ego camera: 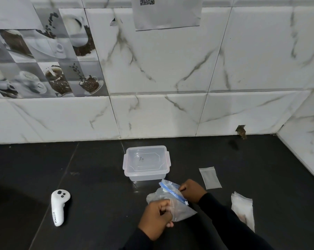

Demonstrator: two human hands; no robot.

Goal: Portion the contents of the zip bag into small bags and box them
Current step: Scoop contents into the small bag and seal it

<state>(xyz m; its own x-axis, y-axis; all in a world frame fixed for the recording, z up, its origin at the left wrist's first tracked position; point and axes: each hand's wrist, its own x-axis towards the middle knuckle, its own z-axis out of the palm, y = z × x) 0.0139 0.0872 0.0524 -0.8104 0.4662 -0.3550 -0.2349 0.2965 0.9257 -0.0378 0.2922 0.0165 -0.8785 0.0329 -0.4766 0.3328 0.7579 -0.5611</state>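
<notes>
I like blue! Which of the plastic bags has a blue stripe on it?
The zip bag held in the left hand and right hand. The flat small bag and the stack of bags beside it have no blue.

A white controller (59,207) lies near left on the dark tabletop (98,168); a QR sheet (167,13) hangs on the far wall (170,69).

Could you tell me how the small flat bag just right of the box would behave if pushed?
The small bag looks empty and thin, so it is probably very light and floppy. On the glossy counter it would likely slide rather than lift, and pinching an edge may be fiddly.
</notes>
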